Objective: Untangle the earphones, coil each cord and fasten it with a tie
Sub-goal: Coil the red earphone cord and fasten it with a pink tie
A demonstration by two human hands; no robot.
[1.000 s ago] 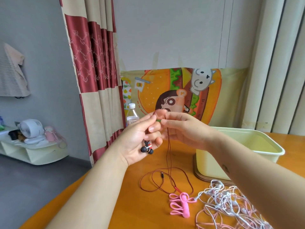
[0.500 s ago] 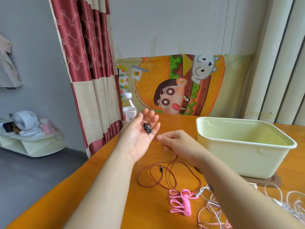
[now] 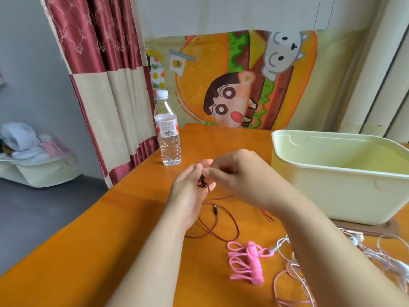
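Has brought the right hand (image 3: 239, 173), pinching the red earphones (image 3: 201, 183), back onto the half-spread left hand (image 3: 188, 196) cradling the buds, spare cord (image 3: 215, 210) looped on the counter (image 3: 132, 229) at 6 o'clock, so likely laying another coil turn, tie unfitted.

Grey wall (image 3: 33, 85) on the left, red-and-cream curtain (image 3: 106, 85) hanging, cartoon burger cloth (image 3: 221, 63) under a pale wall (image 3: 221, 12), cream drapes (image 3: 380, 74) on the right, dark grey floor (image 3: 44, 207), low cream shelf (image 3: 39, 171), glossy orange table (image 3: 88, 251), soft daylight.
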